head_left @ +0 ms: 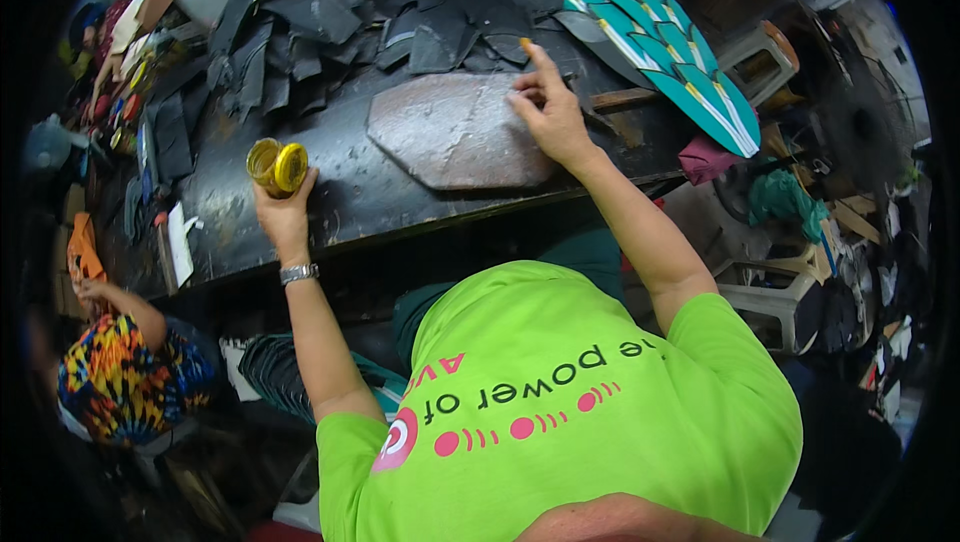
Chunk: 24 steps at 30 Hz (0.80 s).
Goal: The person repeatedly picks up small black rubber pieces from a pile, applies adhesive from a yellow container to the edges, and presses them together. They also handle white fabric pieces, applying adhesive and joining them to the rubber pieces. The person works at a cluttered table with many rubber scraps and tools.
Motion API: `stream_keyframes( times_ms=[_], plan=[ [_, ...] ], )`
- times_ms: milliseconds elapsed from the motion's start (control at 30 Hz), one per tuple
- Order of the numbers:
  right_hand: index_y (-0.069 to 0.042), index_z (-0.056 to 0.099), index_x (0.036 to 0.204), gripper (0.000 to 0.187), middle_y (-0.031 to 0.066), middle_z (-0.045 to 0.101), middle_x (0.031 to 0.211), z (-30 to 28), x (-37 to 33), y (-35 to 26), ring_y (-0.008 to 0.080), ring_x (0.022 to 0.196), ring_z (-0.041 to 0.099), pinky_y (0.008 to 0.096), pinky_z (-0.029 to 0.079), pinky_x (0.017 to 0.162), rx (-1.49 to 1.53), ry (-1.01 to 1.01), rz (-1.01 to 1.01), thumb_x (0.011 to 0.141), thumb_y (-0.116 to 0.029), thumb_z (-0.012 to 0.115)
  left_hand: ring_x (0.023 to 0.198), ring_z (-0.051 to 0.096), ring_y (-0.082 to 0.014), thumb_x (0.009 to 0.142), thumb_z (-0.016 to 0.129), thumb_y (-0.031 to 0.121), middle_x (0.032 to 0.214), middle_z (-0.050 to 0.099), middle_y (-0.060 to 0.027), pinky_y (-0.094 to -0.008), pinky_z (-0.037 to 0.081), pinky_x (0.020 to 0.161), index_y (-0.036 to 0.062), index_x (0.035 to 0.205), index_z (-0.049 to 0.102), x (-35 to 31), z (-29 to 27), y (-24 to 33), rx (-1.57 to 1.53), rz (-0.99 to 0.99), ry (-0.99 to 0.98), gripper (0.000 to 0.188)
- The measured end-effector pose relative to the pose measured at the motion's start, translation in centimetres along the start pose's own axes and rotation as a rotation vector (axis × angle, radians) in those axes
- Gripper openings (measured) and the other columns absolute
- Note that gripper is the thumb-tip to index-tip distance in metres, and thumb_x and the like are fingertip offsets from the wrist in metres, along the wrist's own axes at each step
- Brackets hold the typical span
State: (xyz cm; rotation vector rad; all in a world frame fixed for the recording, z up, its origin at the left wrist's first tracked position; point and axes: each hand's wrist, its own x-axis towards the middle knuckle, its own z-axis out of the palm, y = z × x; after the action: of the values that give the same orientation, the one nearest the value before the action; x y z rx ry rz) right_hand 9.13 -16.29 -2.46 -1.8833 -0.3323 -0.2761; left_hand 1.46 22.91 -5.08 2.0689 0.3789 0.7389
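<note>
My left hand is closed around a small glass jar with yellowish contents, above the near left part of the black table. A round yellow lid is held against the jar in the same hand. My right hand is raised at the right end of a grey stone slab. Its index finger points away from me and has an orange-yellow tip; the other fingers are loosely bent, and no object shows in them. Whether that hand touches the slab, I cannot tell.
Dark grey cut sheet pieces pile up along the table's far side. Overlapping teal pieces with white and yellow stripes spread at the right. Another person in a colourful patterned shirt is at the lower left. Plastic stools stand at the right.
</note>
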Motion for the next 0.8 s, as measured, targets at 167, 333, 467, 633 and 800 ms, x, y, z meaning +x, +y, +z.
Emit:
stream_keyframes(
  times_ms=[167, 333, 467, 633, 800],
  plan=[
    [-0.014, 0.044, 0.152, 0.072, 0.0111, 0.063, 0.099, 1.0, -0.6, 1.2, 0.0187, 0.08, 0.064, 0.0305, 0.054, 0.077, -0.112, 0.019, -0.143, 0.086, -0.004, 0.071, 0.101, 0.07, -0.0255, 0.068, 0.095, 0.034, 0.109, 0.074, -0.0116, -0.0385, 0.052, 0.092, 0.0039, 0.117, 0.066, -1.0, 1.0, -0.4, 0.215, 0.045, 0.05, 0.065],
    [-0.02, 0.034, 0.157, 0.082, 0.0113, 0.059, 0.11, 5.4, -3.0, -2.8, 0.019, 0.089, 0.061, 0.0329, 0.054, 0.083, 0.099, -0.229, -0.171, 0.087, -0.007, 0.073, 0.106, 0.068, -0.0327, 0.068, 0.093, 0.041, 0.114, 0.072, -0.0139, -0.043, 0.049, 0.097, 0.005, 0.122, 0.063, -2.2, 3.1, 2.1, 0.304, 0.165, 0.14, 0.072],
    [-0.02, 0.026, 0.16, 0.093, 0.0149, 0.055, 0.129, 12.4, -3.4, -6.3, 0.0235, 0.11, 0.061, 0.0361, 0.053, 0.093, 0.266, -0.309, -0.233, 0.085, -0.013, 0.08, 0.12, 0.055, -0.0358, 0.066, 0.091, 0.049, 0.121, 0.065, -0.0159, -0.0503, 0.031, 0.109, 0.006, 0.127, 0.054, -3.2, 4.5, 2.9, 0.348, 0.117, 0.004, 0.083],
    [-0.012, 0.03, 0.158, 0.087, 0.0206, 0.047, 0.147, 17.3, -0.9, -6.8, 0.0313, 0.125, 0.056, 0.0404, 0.05, 0.101, 0.37, -0.344, -0.218, 0.085, -0.009, 0.077, 0.118, 0.055, -0.0371, 0.074, 0.085, 0.038, 0.115, 0.062, -0.0157, -0.0512, 0.031, 0.108, 0.0058, 0.119, 0.053, -3.3, 4.5, 2.4, 0.344, 0.144, 0.007, 0.064],
    [-0.014, 0.032, 0.158, 0.088, 0.0141, 0.047, 0.152, 18.6, -0.1, -6.2, 0.0277, 0.129, 0.056, 0.0376, 0.054, 0.098, 0.348, -0.394, -0.296, 0.082, -0.001, 0.076, 0.119, 0.053, -0.0372, 0.073, 0.085, 0.04, 0.117, 0.061, -0.0166, -0.0512, 0.03, 0.109, 0.005, 0.12, 0.052, -3.3, 4.6, 2.1, 0.369, 0.196, -0.02, 0.067]
  ],
)
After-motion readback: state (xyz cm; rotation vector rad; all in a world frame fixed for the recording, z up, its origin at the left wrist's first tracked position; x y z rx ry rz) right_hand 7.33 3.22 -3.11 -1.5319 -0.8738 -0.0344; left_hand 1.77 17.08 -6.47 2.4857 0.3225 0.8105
